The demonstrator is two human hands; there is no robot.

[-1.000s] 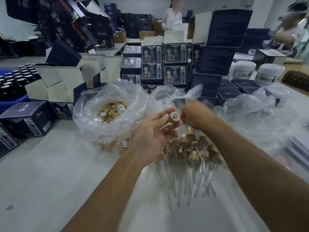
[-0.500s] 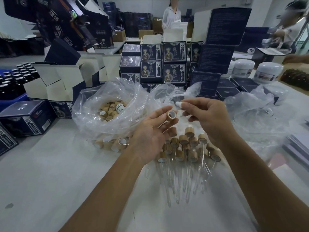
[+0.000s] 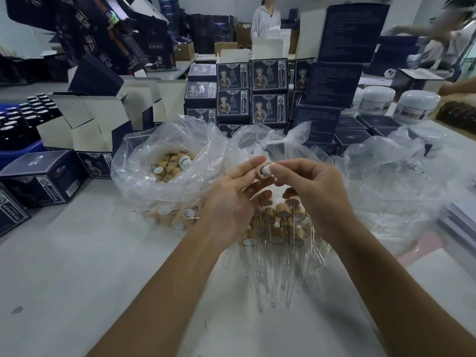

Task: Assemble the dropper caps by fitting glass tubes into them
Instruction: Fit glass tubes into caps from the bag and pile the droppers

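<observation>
The two hands have come together over the worktop [image 3: 77, 279]. The left hand [image 3: 231, 202] pinches a wooden cap [image 3: 260, 173] between thumb and fingertips, open end turned toward the right. The right hand [image 3: 313, 191], which half a second back was a little apart with its white-tipped piece held off the cap, now has that piece [image 3: 266, 168] pressed at the cap's mouth, fingers closed round it. Whether it is a tube end or a rubber bulb I cannot tell; the glass itself is hard to make out.

So the fitting looks to be happening now, not yet seated as far as I can judge. Below the hands lies the pile of finished droppers [image 3: 278, 228], tubes pointing toward the person. Loose caps wait in the open bag [image 3: 144, 181] just left.
</observation>
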